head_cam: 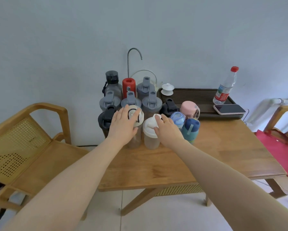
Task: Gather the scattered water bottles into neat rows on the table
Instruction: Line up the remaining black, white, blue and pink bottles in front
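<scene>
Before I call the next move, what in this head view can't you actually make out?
- Left hand covers part of the cream lid; grip unclear.
- Right hand hides the white-lid shaker's right side.
- Bottles hide the faucet base.
- Clear bottle's label is too small.

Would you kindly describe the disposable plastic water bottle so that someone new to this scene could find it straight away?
Start at the dark slatted tea tray on the far right part of the wooden table. At the tray's far right corner, just behind the phone, stands the clear plastic bottle. Unlike the reusable bottles clustered to the left, it is thin, see-through, with a red screw cap and a red and white label.
</scene>
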`<state>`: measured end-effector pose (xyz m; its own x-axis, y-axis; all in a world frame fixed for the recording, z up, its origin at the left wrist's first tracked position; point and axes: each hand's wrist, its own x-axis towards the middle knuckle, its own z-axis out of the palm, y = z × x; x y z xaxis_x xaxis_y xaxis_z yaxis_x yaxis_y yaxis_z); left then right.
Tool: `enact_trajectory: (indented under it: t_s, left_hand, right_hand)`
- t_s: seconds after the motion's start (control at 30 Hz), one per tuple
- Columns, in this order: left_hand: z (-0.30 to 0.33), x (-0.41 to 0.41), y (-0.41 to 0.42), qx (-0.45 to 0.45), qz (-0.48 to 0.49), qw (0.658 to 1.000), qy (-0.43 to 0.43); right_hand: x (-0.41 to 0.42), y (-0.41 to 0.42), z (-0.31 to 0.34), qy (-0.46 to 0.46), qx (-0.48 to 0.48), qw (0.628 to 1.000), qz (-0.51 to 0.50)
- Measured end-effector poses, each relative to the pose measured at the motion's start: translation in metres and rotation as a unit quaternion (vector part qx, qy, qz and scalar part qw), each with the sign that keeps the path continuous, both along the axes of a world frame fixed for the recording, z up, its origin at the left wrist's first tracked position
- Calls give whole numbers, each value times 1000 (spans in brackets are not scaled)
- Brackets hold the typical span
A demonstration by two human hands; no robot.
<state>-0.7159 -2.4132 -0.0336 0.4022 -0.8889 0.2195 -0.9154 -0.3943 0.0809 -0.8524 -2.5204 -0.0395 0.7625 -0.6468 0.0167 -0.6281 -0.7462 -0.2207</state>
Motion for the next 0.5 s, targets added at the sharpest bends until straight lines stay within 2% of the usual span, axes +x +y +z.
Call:
enact_trajectory:
  t_s: [0.1,0.2,0.3,0.5]
  left_hand:
    - [-4,10,-10,11,-5,1000,9]
    - [-5,12,-14,-18,-21,1000,11]
    - [-4,13,-12,-37,-24,999,18]
    - [0,16,-13,-20,-26,999,16]
  right_hand:
    - [19,-17,-11,18,15,999,-31]
    - [29,-27,-17,26,28,999,-27]
    - [34,-31,-15,32,54,998,-1]
    - [34,-42,-11,58,93,991,79]
